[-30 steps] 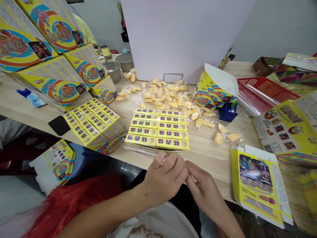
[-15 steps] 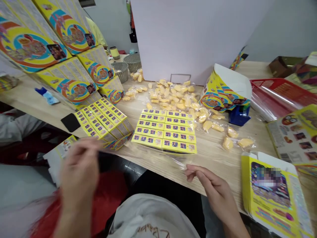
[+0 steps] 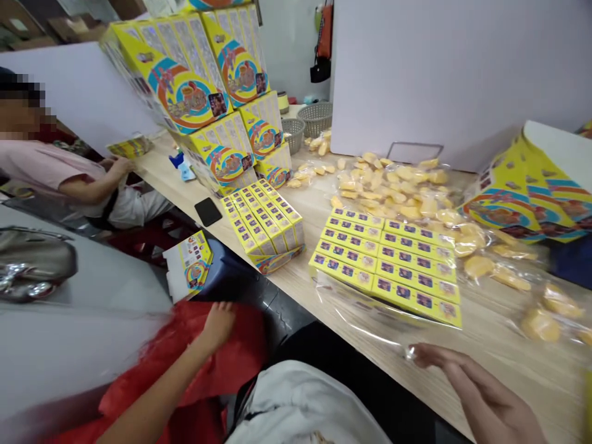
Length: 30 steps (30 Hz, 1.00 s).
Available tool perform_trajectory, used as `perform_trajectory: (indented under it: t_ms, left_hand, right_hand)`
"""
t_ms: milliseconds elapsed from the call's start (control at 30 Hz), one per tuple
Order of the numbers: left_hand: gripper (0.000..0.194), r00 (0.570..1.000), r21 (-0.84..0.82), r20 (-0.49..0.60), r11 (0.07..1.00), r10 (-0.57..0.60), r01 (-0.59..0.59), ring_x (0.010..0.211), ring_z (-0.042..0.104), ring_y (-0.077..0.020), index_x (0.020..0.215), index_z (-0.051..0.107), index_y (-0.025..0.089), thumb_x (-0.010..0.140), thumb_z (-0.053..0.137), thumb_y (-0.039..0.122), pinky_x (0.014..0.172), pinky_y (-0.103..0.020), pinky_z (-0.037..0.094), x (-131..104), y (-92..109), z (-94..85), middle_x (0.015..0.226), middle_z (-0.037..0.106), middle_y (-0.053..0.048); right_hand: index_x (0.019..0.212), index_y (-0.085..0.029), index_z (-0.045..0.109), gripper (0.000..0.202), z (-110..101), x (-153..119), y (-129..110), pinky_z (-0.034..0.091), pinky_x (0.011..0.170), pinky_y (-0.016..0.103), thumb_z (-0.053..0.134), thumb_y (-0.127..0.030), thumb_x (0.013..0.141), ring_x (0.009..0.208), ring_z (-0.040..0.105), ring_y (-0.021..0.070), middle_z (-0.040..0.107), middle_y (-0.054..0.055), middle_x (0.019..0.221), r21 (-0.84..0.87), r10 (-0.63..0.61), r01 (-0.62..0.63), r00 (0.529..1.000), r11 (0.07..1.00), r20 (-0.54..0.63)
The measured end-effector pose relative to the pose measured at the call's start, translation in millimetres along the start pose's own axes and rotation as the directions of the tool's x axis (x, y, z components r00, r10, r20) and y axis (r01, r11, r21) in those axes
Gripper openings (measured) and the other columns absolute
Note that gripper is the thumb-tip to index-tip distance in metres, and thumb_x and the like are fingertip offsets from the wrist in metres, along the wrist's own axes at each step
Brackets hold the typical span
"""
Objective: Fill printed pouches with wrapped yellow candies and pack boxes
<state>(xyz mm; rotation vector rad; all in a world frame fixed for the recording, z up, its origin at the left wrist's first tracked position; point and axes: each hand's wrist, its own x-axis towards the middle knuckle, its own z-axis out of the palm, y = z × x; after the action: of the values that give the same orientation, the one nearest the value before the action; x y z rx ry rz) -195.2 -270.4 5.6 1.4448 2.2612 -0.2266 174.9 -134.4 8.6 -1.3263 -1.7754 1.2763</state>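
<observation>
At the table's front edge, my right hand (image 3: 476,385) pinches the edge of a clear plastic film (image 3: 365,330) between thumb and fingers. That film stretches along the near side of a flat block of small yellow boxes (image 3: 379,262), set in two columns. Down to the left, my left hand (image 3: 219,324) is over a red plastic bag (image 3: 250,330), away from the table. Its short-looking fingers point away from me, a little apart, and I see nothing in them. A second block of yellow boxes (image 3: 263,219) stands in an open display carton left of the first.
Many wrapped yellow pieces (image 3: 393,185) lie behind the boxes. Stacked display cartons (image 3: 189,92) rise at the left, near a black phone (image 3: 208,211). More cartons (image 3: 531,191) stand at the right. A co-worker (image 3: 60,166) sits at the far left.
My left hand has come away from the film and dropped down to the red bag. My right hand keeps its pinch on the film. The view has swung left.
</observation>
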Motion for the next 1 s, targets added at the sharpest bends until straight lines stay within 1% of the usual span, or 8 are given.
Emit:
perform_trajectory:
  t_ms: [67, 133, 233, 300, 433, 633, 800, 1000]
  left_hand:
    - [0.019, 0.997, -0.054, 0.047, 0.997, 0.055, -0.053, 0.093, 0.061, -0.0210, 0.092, 0.064, 0.013, 0.087, 0.048, 0.021, 0.085, -0.036, 0.046, 11, 5, -18.4, 0.097, 0.064, -0.009]
    - [0.026, 0.978, -0.315, 0.064, 0.934, 0.197, -0.168, 0.098, 0.060, -0.0196, 0.105, 0.061, 0.017, 0.089, 0.042, 0.025, 0.087, -0.031, 0.045, 17, 17, -38.9, 0.104, 0.065, -0.008]
    - [0.049, 0.905, -0.803, 0.022, 0.547, 0.426, -0.238, 0.095, 0.061, -0.0188, 0.118, 0.051, 0.017, 0.087, 0.038, 0.052, 0.084, -0.032, 0.047, 18, 52, -58.3, 0.109, 0.064, -0.010]
    - [0.058, 0.883, -0.900, 0.006, 0.388, 0.469, -0.200, 0.089, 0.062, -0.0198, 0.108, 0.056, 0.015, 0.081, 0.038, 0.064, 0.081, -0.034, 0.047, 17, 78, -61.3, 0.100, 0.067, -0.011]
    - [0.036, 0.922, -0.873, 0.029, 0.458, 0.386, -0.164, 0.077, 0.060, -0.0164, 0.080, 0.061, 0.016, 0.078, 0.052, 0.051, 0.075, -0.029, 0.047, 18, 109, -57.8, 0.080, 0.067, -0.005]
    - [0.023, 0.908, -0.827, -0.043, 0.496, 0.417, -0.266, 0.063, 0.053, -0.0108, 0.066, 0.060, 0.015, 0.079, 0.054, 0.033, 0.064, -0.022, 0.043, 41, 105, -44.6, 0.064, 0.060, 0.001]
    - [0.026, 0.904, -0.726, -0.266, 0.547, 0.335, -0.417, 0.063, 0.055, -0.0115, 0.068, 0.061, 0.015, 0.083, 0.050, 0.034, 0.064, -0.022, 0.044, 60, 109, -20.5, 0.064, 0.060, 0.000]
    - [0.027, 0.909, -0.677, -0.281, 0.607, 0.309, -0.416, 0.061, 0.056, -0.0113, 0.072, 0.062, 0.017, 0.085, 0.048, 0.036, 0.063, -0.021, 0.044, 64, 109, -15.4, 0.063, 0.061, 0.001]
  right_hand:
    - [0.072, -0.022, 0.070, 0.028, 7, 1, -7, 0.057, 0.064, 0.022, 0.061, -0.048, 0.067, 0.069, 0.069, 0.0208, 0.073, 0.005, 0.074, -0.032, -0.010, 0.008, 0.998, 0.999, -0.066]
    - [0.070, -0.021, 0.066, 0.022, 15, 1, -11, 0.056, 0.061, 0.020, 0.064, -0.043, 0.066, 0.065, 0.069, 0.0186, 0.072, 0.004, 0.069, -0.002, -0.027, 0.027, 0.990, 1.000, -0.141]
    - [0.076, -0.022, 0.055, 0.022, 26, -1, -11, 0.055, 0.060, 0.019, 0.069, -0.037, 0.066, 0.062, 0.068, 0.0159, 0.070, 0.001, 0.066, 0.148, 0.004, 0.036, 0.966, 0.988, -0.257]
    - [0.085, -0.024, 0.047, 0.033, 30, -2, -8, 0.055, 0.060, 0.019, 0.072, -0.034, 0.065, 0.062, 0.068, 0.0153, 0.071, -0.001, 0.065, 0.257, 0.055, 0.025, 0.953, 0.966, -0.299]
    - [0.101, -0.023, 0.048, 0.042, 30, -8, 0, 0.056, 0.064, 0.025, 0.070, -0.038, 0.069, 0.065, 0.068, 0.0171, 0.071, 0.001, 0.067, 0.283, 0.123, -0.046, 0.957, 0.958, -0.263]
    - [0.078, -0.020, 0.068, 0.027, 25, -4, 12, 0.054, 0.076, 0.035, 0.066, -0.046, 0.070, 0.076, 0.068, 0.0230, 0.072, 0.006, 0.077, 0.153, 0.168, -0.138, 0.963, 0.979, -0.211]
    - [0.074, -0.021, 0.068, 0.026, 28, 17, 23, 0.049, 0.081, 0.039, 0.064, -0.047, 0.070, 0.079, 0.065, 0.0242, 0.072, 0.005, 0.079, 0.097, 0.114, -0.090, 0.955, 0.991, -0.275]
    - [0.073, -0.022, 0.067, 0.031, 28, 18, 23, 0.048, 0.067, 0.031, 0.058, -0.051, 0.075, 0.066, 0.060, 0.0190, 0.069, 0.003, 0.073, -0.104, -0.012, -0.022, 0.949, 0.994, -0.316]
